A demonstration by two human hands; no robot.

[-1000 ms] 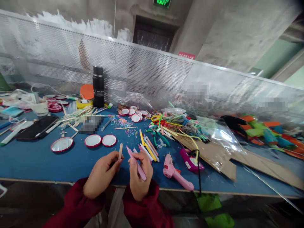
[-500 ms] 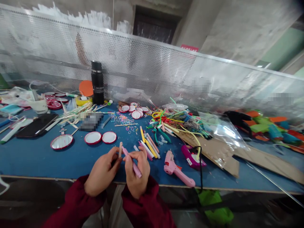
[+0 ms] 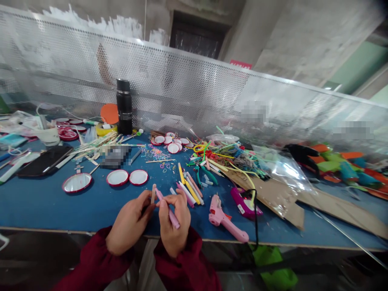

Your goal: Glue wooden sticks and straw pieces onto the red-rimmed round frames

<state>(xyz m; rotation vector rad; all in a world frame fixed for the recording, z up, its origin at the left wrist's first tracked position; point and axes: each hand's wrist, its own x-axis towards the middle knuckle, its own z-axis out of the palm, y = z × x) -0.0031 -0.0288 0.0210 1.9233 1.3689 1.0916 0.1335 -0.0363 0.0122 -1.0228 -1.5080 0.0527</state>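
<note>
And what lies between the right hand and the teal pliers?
In the head view, several loose markers lie on the table between the right hand and the pliers.

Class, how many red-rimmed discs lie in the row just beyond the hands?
3: the left disc, the middle disc and, close beside that, the right disc. None in this row looks hidden; others lie farther back.

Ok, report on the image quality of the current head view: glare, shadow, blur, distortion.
Head view: white glare on the clear plastic bag; dim shadow below the blue table. Same head view: the metal screen slants downward to the right, with pixelated patches over it; the pink marker in the right hand looks slightly soft in fine detail.
</note>
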